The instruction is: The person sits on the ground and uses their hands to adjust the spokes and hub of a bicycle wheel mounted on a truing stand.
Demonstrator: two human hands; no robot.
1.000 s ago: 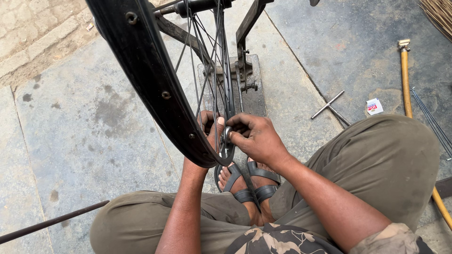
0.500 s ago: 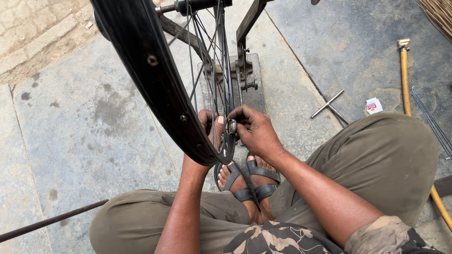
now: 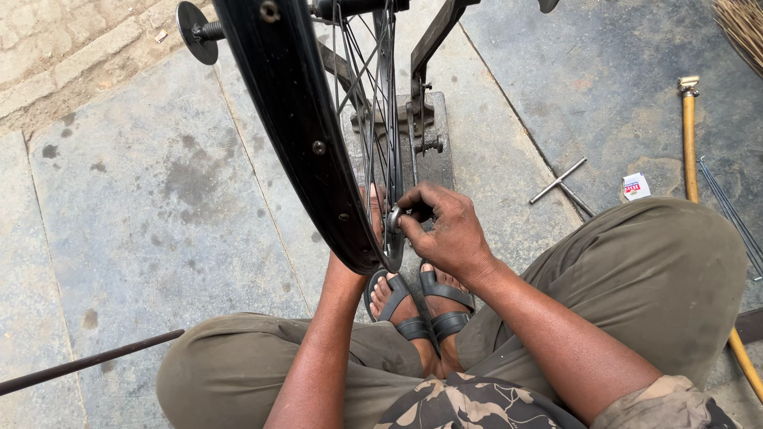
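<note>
Stone floor; cross wrench; small box; rod

rim: glossy black metal | spokes: thin bare metal | floor: rough grey stone | trousers: matt olive cloth

Soft, even daylight fills the scene; shadows on the stone floor are faint. No glare. The near black wheel rim looks slightly soft, edges mildly stretched.
</note>
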